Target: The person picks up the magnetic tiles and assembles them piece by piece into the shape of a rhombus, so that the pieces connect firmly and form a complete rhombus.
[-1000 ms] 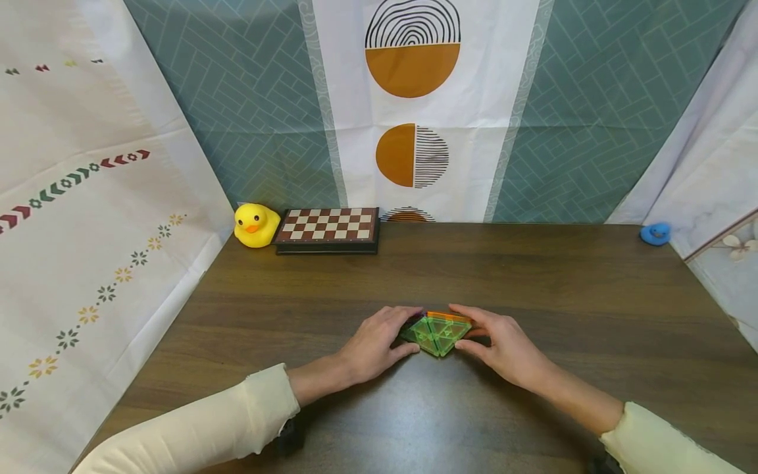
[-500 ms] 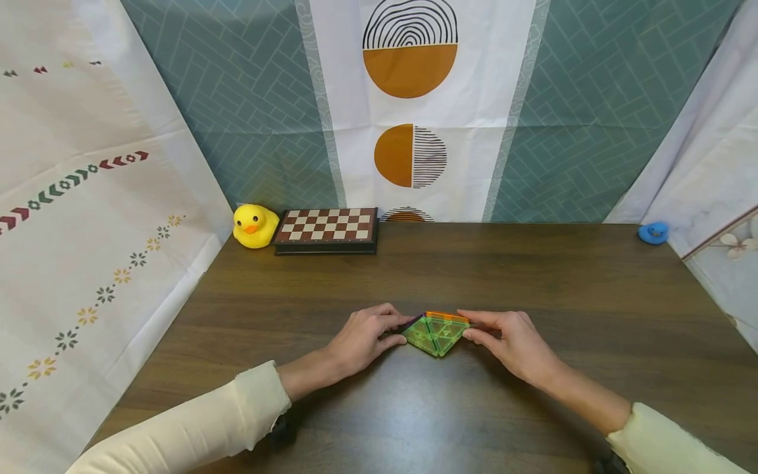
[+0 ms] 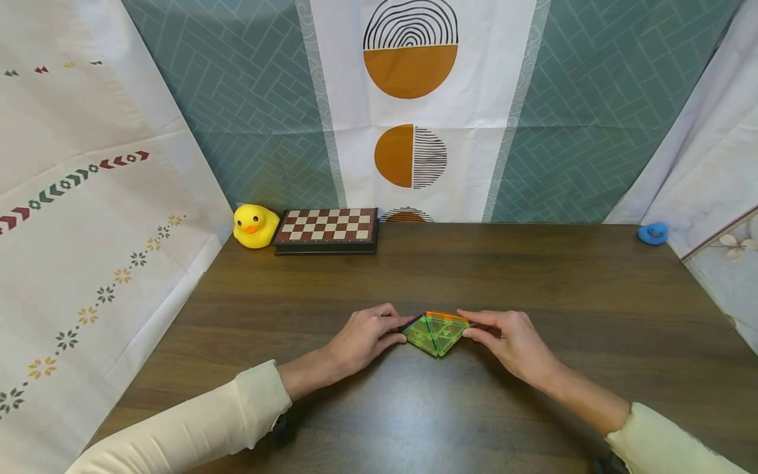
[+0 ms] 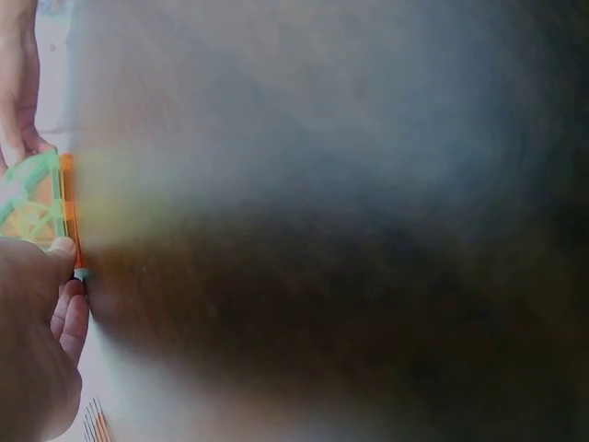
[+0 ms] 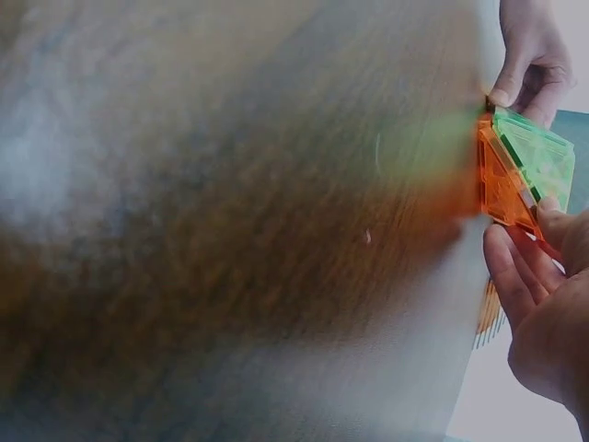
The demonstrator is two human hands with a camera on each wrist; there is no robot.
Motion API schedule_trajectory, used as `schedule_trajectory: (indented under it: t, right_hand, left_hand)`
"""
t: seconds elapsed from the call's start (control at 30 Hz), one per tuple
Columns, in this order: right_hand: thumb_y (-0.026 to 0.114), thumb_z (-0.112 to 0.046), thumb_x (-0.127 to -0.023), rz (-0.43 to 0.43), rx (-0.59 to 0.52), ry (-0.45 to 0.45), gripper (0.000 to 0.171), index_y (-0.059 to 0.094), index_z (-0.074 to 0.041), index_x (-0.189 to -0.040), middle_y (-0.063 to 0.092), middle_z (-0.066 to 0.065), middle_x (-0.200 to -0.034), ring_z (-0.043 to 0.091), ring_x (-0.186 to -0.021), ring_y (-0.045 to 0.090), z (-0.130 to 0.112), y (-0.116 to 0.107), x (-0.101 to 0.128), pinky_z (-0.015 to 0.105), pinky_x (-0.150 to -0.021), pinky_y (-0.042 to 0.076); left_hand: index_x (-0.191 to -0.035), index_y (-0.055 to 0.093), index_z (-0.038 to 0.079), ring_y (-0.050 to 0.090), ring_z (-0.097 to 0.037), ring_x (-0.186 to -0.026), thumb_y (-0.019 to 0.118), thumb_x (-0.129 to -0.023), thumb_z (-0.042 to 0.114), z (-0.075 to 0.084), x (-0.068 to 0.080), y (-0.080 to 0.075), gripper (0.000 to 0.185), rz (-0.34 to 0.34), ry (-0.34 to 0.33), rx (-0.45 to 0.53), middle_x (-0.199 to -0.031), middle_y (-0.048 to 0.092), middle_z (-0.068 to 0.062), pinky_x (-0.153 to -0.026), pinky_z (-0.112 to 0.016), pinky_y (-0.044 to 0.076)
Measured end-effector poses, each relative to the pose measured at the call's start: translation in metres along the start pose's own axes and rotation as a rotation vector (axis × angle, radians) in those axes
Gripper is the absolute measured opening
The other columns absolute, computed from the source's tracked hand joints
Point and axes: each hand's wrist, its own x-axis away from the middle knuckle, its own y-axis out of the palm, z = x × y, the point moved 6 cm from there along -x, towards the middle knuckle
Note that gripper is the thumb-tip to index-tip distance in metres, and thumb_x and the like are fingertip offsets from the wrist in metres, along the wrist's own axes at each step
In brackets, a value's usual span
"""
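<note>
Translucent triangular magnetic tiles are joined into one piece at mid-table. Its green tiles (image 3: 437, 336) face up toward the head camera, an orange tile (image 3: 447, 317) edges the far right side, and a thin purple edge (image 3: 417, 320) shows at the far left. My left hand (image 3: 362, 336) pinches the left corner between thumb and fingers. At the right corner, my right hand (image 3: 518, 343) does the same. The right wrist view shows more of the orange tile (image 5: 500, 180), slanting beneath the green tiles (image 5: 541, 152). The underside is mostly hidden.
A brown wooden table (image 3: 533, 276) lies under the hands. Along its back stand a yellow rubber duck (image 3: 254, 226), a checkered board box (image 3: 327, 230) and, far right, a small blue duck (image 3: 654, 233). Patterned cloths (image 3: 592, 118) hang behind and at both sides.
Over the last second my left hand has drawn back leftward and my right hand slightly rightward, so thumbs and fingers now sit at the corners. The tiles stay nearly in place.
</note>
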Motion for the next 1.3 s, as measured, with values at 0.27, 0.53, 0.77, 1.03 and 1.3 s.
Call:
schedule_trajectory:
  t: [0.27,0.53,0.77,1.03,1.3]
  right_hand:
    - [0.075,-0.008,-0.087,-0.013,0.031,0.019,0.038,0.07,-0.006,-0.124,0.072,0.008,-0.113,0.009,-0.084,0.071,0.0019,0.0013,0.0021,0.023,-0.06,0.056]
    - [0.076,-0.011,-0.087,-0.025,0.072,0.051,0.039,0.069,-0.007,-0.126,0.073,0.006,-0.112,0.007,-0.087,0.07,0.0034,0.0032,0.0024,0.022,-0.062,0.055]
    - [0.076,-0.01,-0.087,-0.018,0.048,0.072,0.035,0.071,-0.006,-0.121,0.074,0.007,-0.105,0.007,-0.075,0.067,0.0035,0.004,0.001,0.022,-0.055,0.052]
    - [0.074,-0.011,-0.088,-0.032,0.002,0.102,0.036,0.07,-0.005,-0.124,0.073,0.01,-0.109,0.01,-0.08,0.071,0.0055,0.0057,0.0013,0.022,-0.061,0.056]
    - [0.074,-0.007,-0.088,-0.023,-0.011,0.125,0.036,0.069,-0.003,-0.124,0.073,0.012,-0.108,0.011,-0.079,0.072,0.0055,0.0033,0.0028,0.023,-0.064,0.057]
  left_hand:
    - [-0.124,0.071,0.014,0.059,-0.003,-0.085,0.072,-0.092,0.023,0.0009,0.0005,0.0007,0.033,0.017,0.026,-0.011,-0.1,0.062,0.007,-0.071,-0.02,0.051]
    - [-0.126,0.069,0.016,0.062,-0.006,-0.092,0.073,-0.092,0.024,0.0006,0.0008,0.0003,0.035,0.019,0.035,-0.011,-0.106,0.064,0.005,-0.075,-0.025,0.053]
    - [-0.127,0.069,0.019,0.06,-0.003,-0.084,0.073,-0.091,0.023,-0.0016,0.0001,0.0004,0.036,0.029,0.017,0.057,-0.103,0.065,0.006,-0.069,-0.019,0.05]
    - [-0.127,0.068,0.02,0.06,-0.002,-0.088,0.072,-0.092,0.024,-0.0038,0.0006,0.0012,0.036,0.003,-0.034,0.072,-0.107,0.065,0.007,-0.073,-0.022,0.051]
    - [-0.13,0.067,0.018,0.06,-0.004,-0.099,0.072,-0.092,0.031,-0.0003,-0.0001,0.0011,0.04,0.001,-0.004,0.006,-0.113,0.063,0.008,-0.081,-0.026,0.053]
